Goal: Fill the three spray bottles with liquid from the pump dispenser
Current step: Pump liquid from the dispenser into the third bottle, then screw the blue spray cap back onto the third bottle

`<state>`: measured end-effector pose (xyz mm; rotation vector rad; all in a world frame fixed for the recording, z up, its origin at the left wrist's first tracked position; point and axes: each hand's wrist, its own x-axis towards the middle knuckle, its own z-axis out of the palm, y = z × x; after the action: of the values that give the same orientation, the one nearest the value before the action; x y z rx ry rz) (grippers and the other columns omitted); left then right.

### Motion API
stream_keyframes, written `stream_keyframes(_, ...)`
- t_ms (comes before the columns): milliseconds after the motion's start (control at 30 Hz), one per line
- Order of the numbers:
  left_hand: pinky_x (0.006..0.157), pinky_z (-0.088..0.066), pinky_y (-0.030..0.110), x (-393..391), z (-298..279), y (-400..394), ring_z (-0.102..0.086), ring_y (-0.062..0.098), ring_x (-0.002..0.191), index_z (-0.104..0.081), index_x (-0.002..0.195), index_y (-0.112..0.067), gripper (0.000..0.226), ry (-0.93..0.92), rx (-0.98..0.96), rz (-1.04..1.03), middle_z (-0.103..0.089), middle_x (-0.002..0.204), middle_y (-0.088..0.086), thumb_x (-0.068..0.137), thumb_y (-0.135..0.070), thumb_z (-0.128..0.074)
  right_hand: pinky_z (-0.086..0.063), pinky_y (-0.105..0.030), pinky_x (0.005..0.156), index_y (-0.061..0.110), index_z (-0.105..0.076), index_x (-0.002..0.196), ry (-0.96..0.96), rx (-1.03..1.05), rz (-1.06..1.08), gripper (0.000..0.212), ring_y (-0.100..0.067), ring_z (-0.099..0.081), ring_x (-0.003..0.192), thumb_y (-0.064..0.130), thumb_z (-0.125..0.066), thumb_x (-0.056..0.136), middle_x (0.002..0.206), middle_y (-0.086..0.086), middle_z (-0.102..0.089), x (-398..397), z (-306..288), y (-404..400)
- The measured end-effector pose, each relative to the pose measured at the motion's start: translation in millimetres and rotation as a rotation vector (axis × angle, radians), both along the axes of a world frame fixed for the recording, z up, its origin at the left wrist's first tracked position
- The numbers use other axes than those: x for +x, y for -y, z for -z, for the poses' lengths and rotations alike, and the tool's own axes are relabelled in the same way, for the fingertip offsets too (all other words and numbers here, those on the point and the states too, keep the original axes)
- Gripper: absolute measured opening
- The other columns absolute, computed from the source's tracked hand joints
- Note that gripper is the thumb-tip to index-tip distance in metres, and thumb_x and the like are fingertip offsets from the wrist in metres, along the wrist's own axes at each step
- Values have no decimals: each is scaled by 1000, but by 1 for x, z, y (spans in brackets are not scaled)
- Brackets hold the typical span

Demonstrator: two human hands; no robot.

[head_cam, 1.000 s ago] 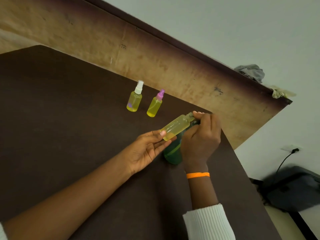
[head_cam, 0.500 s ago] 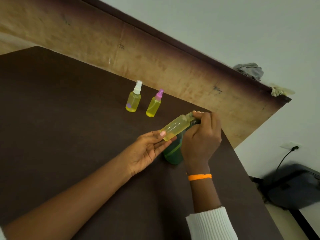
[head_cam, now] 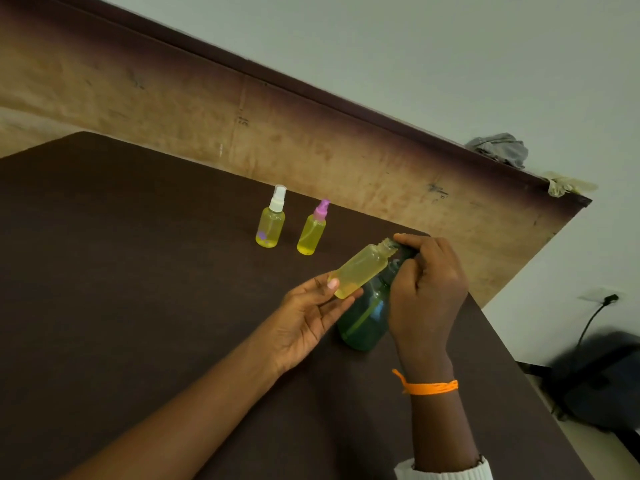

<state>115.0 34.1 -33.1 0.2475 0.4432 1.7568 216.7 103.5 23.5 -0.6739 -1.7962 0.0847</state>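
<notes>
Little had shifted since the earlier frame: the left hand (head_cam: 308, 317) pinched the uncapped bottle (head_cam: 360, 268) tilted, mouth at the nozzle, while the right hand (head_cam: 426, 289) curled over the pump dispenser (head_cam: 363, 320) on the surface (head_cam: 138, 306). Short, steady presses would likely avoid spills.

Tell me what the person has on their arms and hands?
The right hand wears nothing, but just below it sits a thin orange string bracelet tied round the wrist. Farther down that arm is the ribbed cuff of a white knitted sleeve. The left hand and its forearm are bare, with no rings, watch or gloves. One fingernail there looks pale pink.
</notes>
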Motion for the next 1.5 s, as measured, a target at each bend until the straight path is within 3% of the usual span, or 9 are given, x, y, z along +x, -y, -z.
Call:
stream_keyframes(133,70,-58,25,0,3,-1,-72,22,81,-57,109,3,38,15,1,-11,-71,93,16,72,-7,-55,-51,-53,80,2,-68,92,-24,9,-9,39,-21,-58,84,9,-32,78,87,-9,-62,-4,5,-1)
stream_keyframes(367,67,-58,23,-7,2,2,-71,17,73,-59,100,4,22,21,-17,-63,-71,83,17,91,-11,-46,-48,-27,76,2,-68,93,-42,7,-39,38,-23,-60,85,9,-34,79,89,-8,-63,-4,6,-4)
stream_keyframes(533,67,-58,23,-7,2,2,-71,16,74,-58,101,3,23,5,-27,-67,-71,83,16,94,-13,-44,-48,-46,91,3,-68,102,-68,1,-34,43,-20,-59,96,7,-33,77,99,-9,-66,3,4,-5)
stream_keyframes(633,69,-58,23,-6,2,2,-70,15,73,-59,103,2,24,9,-29,-59,-72,84,15,94,-16,-44,-46,-24,87,4,-68,103,-155,-11,15,45,-16,-58,97,-5,-36,74,101,-6,-66,15,4,-13)
stream_keyframes(767,68,-58,23,-6,2,1,-70,15,72,-60,101,0,27,33,-35,-55,-71,85,14,91,-21,-46,-42,-16,64,13,-70,95,-284,-284,91,43,3,-52,68,-12,-39,79,91,3,-66,34,21,-38)
stream_keyframes(867,65,-58,24,-5,2,0,-71,16,71,-60,100,0,27,52,-43,-55,-71,83,15,89,-22,-48,-48,-23,72,20,-69,92,-171,-557,60,46,-3,-57,73,-15,-40,82,94,0,-68,40,50,-58)
stream_keyframes(1000,64,-58,24,-5,4,-2,-71,16,71,-59,100,-1,28,55,-50,-62,-71,82,15,84,-22,-51,-40,-7,74,7,-66,108,261,-635,-40,41,-19,-55,102,-18,-43,85,110,-6,-60,36,68,-65)
stream_keyframes(1267,67,-58,23,-4,6,-1,-71,15,73,-59,102,-2,34,28,-57,-63,-72,84,14,76,-22,-55,-36,-25,77,5,-65,104,549,-681,57,17,-26,-50,103,6,-52,93,110,-8,-50,43,75,-69)
stream_keyframes(1500,69,-58,23,-4,6,-2,-71,16,74,-59,102,-2,33,41,-59,-68,-72,85,14,76,-22,-55,-39,-8,57,13,-61,93,79,-649,86,16,-6,-52,74,-1,-56,88,96,-4,-59,49,71,-59)
